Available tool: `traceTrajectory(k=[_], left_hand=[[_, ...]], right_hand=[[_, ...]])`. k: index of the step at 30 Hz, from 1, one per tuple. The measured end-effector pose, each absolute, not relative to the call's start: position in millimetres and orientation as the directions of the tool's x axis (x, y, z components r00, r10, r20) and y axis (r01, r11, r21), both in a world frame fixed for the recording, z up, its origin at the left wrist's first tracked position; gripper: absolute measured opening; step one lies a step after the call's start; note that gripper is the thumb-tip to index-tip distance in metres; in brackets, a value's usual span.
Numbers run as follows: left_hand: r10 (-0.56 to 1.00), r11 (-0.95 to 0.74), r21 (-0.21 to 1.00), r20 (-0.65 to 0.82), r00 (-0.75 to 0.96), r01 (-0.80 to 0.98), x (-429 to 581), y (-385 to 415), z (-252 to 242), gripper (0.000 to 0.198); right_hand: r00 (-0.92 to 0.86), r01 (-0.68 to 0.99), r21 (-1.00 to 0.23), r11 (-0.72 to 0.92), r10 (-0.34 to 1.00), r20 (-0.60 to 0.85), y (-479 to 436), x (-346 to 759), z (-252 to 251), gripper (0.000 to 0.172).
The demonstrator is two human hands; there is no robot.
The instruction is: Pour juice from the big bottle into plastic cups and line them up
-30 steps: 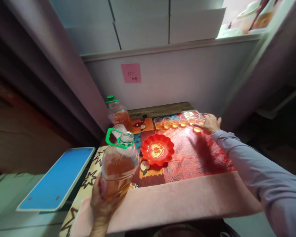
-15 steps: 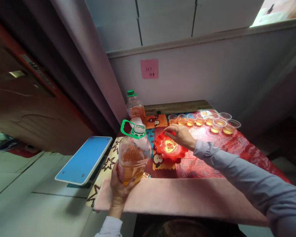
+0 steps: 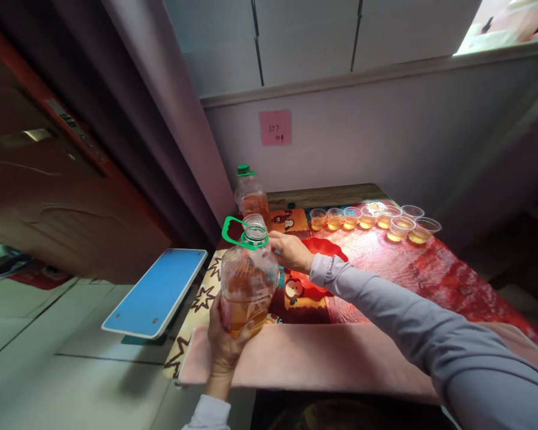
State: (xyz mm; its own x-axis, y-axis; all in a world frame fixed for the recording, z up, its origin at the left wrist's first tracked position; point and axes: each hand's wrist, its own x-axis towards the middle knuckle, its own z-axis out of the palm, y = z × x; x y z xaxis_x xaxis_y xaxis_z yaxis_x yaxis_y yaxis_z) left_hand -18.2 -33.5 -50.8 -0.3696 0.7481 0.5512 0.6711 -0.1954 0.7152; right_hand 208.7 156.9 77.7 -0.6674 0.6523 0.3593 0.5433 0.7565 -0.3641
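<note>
My left hand (image 3: 224, 343) is wrapped round the lower part of a large clear bottle of amber liquid (image 3: 246, 280), which has a green handle ring and no cap. It stands at the table's near left corner. My right hand (image 3: 290, 249) reaches across to the bottle's neck, fingers curled beside the opening; I cannot make out anything in them. A red scalloped plate (image 3: 327, 248) lies just behind my right wrist. Several small clear cups of amber liquid (image 3: 367, 216) stand in a row at the back of the table.
A second bottle with a green cap (image 3: 250, 194) stands at the back left. A blue-topped stool (image 3: 155, 292) sits left of the table. A red cloth (image 3: 421, 269) and a pink cloth (image 3: 323, 364) cover the table. A pink note (image 3: 275, 127) hangs on the wall.
My right hand left the cups at the back right, passed over the red plate and now sits at the bottle's neck. The left hand keeps holding the bottle.
</note>
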Motion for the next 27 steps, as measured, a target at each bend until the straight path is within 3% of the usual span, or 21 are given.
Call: traceTrajectory(k=[8, 15, 27], left_hand=[[0.736, -0.224, 0.712, 0.571, -0.364, 0.665, -17, -35, -51, 0.086], [0.746, -0.203, 0.741, 0.541, -0.389, 0.64, -14, -34, -47, 0.09], [0.752, -0.2, 0.743, 0.534, -0.386, 0.639, -10, -35, -40, 0.085]], right_hand=[[-0.733, 0.607, -0.23, 0.76, 0.648, 0.205, 152, 205, 66, 0.032], [-0.76, 0.624, -0.155, 0.765, 0.641, 0.106, 148, 205, 73, 0.03], [-0.638, 0.756, -0.104, 0.646, 0.763, 0.105, 162, 229, 68, 0.026]])
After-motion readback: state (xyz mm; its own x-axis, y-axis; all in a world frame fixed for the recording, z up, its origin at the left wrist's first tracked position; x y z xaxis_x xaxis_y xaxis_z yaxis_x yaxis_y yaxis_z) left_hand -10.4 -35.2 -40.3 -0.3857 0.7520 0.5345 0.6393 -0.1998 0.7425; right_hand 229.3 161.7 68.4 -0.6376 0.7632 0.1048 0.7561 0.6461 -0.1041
